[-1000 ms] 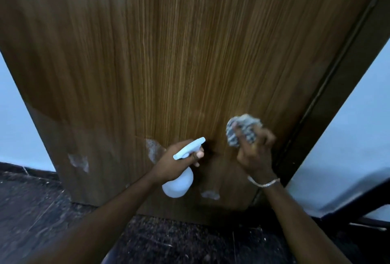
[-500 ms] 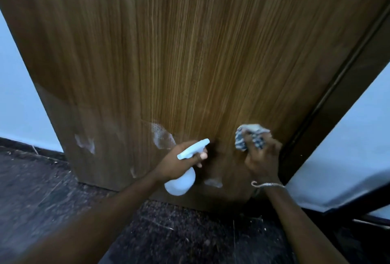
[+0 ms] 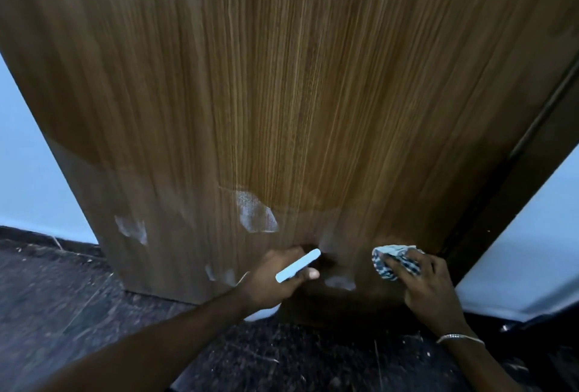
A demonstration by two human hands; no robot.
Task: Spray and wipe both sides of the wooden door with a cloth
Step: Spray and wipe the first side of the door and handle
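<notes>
- White and pale blue spray bottle (image 3: 297,266) is gripped in the left hand (image 3: 275,280). The fingers and thumb are curled round its neck, and the thumb tip shows just under the slanted spray head.
- Spray head points up and right toward the door face. Whether the nozzle touches the wood cannot be told. The bottle body shows only as a white sliver below the hand.
- Right hand (image 3: 429,285) grips a crumpled blue-and-white patterned cloth (image 3: 391,261), with the fingers bent over the bundle. The cloth sits against the lower right part of the door, near the hinge-side edge.
- Thin metal bracelet (image 3: 460,337) is worn on the right wrist.
- Both hands are low on the door and near each other, bottle to the left and cloth to the right, with bare wood between them.
- Wooden door (image 3: 282,93) fills most of the view, its brown grain running vertically. The lower band looks duller than the wood above it.
- Whitish patches lie on that lower band:
  - a large one (image 3: 257,213) above the left hand
  - a smaller one (image 3: 131,230) toward the left edge
  - one (image 3: 219,274) just left of the left hand
  - one (image 3: 340,282) between the two hands
- Dark door frame (image 3: 517,187) runs along the right side of the door.
- Pale blue wall (image 3: 28,172) shows on both sides.
- Dark speckled floor (image 3: 78,297) meets the door's bottom edge.
</notes>
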